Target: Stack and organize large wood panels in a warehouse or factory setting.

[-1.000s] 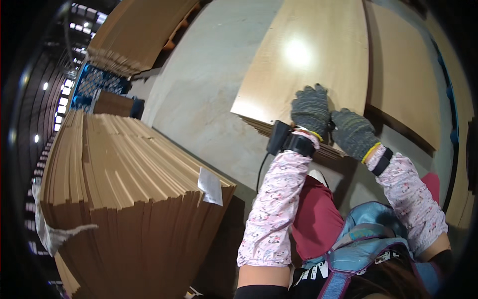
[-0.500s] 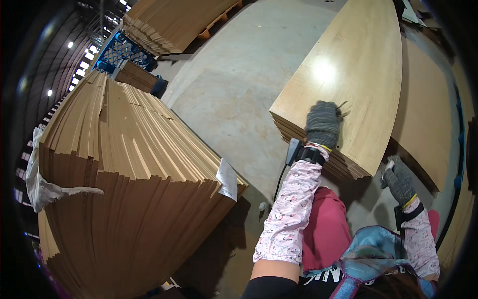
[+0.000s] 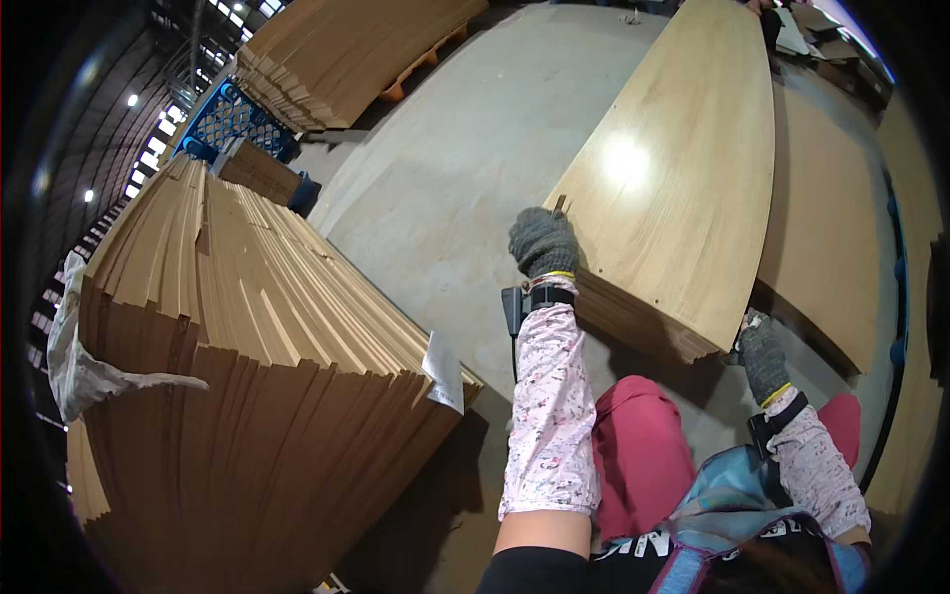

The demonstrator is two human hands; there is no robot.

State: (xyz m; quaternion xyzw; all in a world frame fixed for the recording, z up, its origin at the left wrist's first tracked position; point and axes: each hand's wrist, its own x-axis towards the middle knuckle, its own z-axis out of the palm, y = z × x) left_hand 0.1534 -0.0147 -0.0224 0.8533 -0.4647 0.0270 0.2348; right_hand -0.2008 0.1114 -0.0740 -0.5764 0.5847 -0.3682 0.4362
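Note:
A stack of long, pale wood-grain boards (image 3: 683, 188) lies in front of me. My left hand (image 3: 544, 243), in a grey knit glove, is at the stack's near left corner with its fingers curled. A thin, dark brown sliver sticks up beside the fingers; I cannot tell what it is. My right hand (image 3: 763, 358), gloved too, is low at the near right corner of the stack. Its fingers are bent together, with something small and pale at the tips that I cannot make out.
At the left stands a large row of brown boards on edge (image 3: 267, 297), with a white paper sheet (image 3: 443, 371) on its corner. Another brown board stack (image 3: 826, 218) lies to the right. A blue plastic crate (image 3: 233, 121) and more boards (image 3: 361, 54) are at the far left.
My left hand has moved left from the top of the boards to the near left corner. My right hand has shifted slightly left to the near right corner.

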